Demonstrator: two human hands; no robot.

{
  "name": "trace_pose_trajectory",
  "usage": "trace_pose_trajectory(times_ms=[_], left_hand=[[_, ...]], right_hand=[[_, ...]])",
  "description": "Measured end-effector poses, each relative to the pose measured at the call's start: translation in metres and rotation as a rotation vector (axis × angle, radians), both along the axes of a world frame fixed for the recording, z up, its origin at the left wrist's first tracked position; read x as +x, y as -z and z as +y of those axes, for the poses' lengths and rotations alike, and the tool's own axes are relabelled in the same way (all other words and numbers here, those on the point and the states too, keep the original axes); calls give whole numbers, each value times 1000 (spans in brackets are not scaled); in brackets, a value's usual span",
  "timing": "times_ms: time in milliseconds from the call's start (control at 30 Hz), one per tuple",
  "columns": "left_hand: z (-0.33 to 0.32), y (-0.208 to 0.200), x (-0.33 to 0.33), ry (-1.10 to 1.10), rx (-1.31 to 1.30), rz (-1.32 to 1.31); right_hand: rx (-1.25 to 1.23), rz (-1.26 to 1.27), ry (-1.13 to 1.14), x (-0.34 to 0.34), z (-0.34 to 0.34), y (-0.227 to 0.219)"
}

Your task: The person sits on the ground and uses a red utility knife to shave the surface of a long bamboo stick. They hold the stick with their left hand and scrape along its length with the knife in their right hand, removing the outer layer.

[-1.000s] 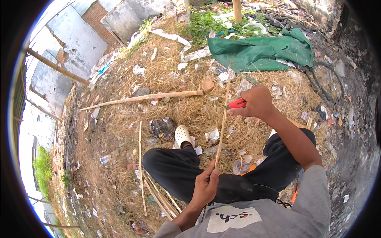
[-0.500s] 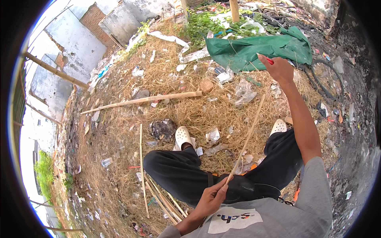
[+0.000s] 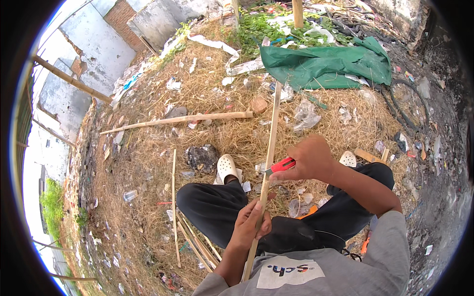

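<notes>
A long, pale bamboo strip (image 3: 274,129) runs upright through the middle, from my chest out past my feet. My left hand (image 3: 252,223) is closed round its lower part, over my lap. My right hand (image 3: 312,159) grips a red utility knife (image 3: 283,165), and the knife's front end meets the strip a little beyond my left hand. The blade itself is too small to make out well. Beside my left knee, several more bamboo strips (image 3: 198,245) lie together on the ground, and a thin one (image 3: 174,207) lies apart from them.
Dry grass and scattered litter cover the ground. A longer bamboo piece (image 3: 177,121) lies ahead on the left, near a dark stone (image 3: 202,159). Farther off are a green tarp (image 3: 328,64) and a black hose (image 3: 397,108). Bits of wood (image 3: 370,156) lie by my right foot.
My right hand with the utility knife has come down and inward from the far right onto the strip. The strip has swung more upright and now extends behind my left hand toward my body.
</notes>
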State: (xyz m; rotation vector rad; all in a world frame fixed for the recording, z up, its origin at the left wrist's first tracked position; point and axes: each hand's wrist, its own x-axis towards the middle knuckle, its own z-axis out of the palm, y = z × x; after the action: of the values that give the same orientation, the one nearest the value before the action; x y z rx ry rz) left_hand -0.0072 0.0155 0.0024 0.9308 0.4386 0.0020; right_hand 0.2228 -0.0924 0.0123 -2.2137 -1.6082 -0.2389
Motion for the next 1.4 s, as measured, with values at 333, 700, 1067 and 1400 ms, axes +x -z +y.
trace_pose_trajectory(times_ms=[333,700,1067,1400], left_hand=[[-5,3,1,38,280,30],[-6,3,-2,32,290,80],[-12,-5,0,50,402,110],[-19,0,-12,101,495,162]], right_hand=[[78,31,12,-5,0,8],[49,55,-8,4,-2,4],[12,56,54,9,-2,7],[104,35,195,33,-3,16]])
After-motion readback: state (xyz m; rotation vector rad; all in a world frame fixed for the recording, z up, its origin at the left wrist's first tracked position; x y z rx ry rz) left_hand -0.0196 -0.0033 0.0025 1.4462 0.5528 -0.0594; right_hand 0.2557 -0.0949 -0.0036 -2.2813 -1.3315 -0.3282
